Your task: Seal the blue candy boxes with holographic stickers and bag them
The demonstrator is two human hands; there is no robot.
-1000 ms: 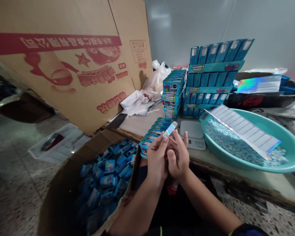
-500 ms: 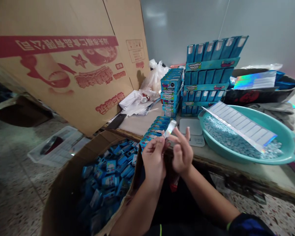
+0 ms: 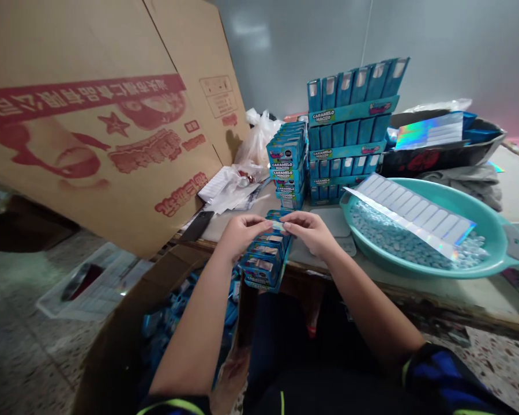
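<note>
- Spanning the small gap between the two sets of fingertips, a pale strip [image 3: 277,226] lay right at the grip, its long axis running roughly left to right.
- The left hand [image 3: 239,233] had thumb and fingers pinched at the strip's left end; the right hand [image 3: 311,231] had its fingertips closed on the right end. Neither hand was nearer than the other.
- Directly beneath the strip, and reaching out from it toward the body and slightly left, stood a row of blue boxes [image 3: 259,266]. Its long axis ran away from the person, so strip and row lay crosswise to each other.
- Whether the strip touched a box or hung just above one could not be told, since the fingers covered the meeting place.
- The strip looked small, narrow and light in colour; any print on it was too small to read.
- The boxes looked slim and stood packed face to face, with dark print and a dull, shiny patch on the fronts nearest the body.
- Just right of the right hand lay a pale scale [image 3: 336,221]; farther right stood a teal basin [image 3: 484,212] with a sheet of labels [image 3: 415,210] across it.
</note>
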